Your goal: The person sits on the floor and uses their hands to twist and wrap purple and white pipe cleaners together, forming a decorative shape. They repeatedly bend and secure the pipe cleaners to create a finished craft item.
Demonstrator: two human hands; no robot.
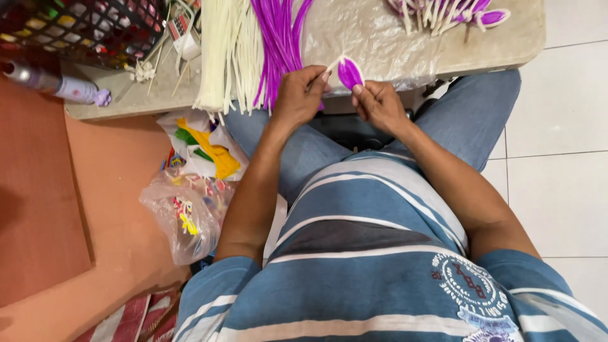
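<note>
Both hands pinch a purple petal at the table's edge.

The left hand (297, 95) grips the white stem, fingers closed narrow; the right hand (379, 104) holds the purple petal (349, 73) between its fingertips. Purple strips (278, 38) and white strips (221, 50) hang just beyond the left fingers on the table (506, 44).

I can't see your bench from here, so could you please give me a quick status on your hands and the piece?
Left hand and right hand both pinching the purple petal loop. Held above the lap, at the table edge. Nothing obstructing.
</note>
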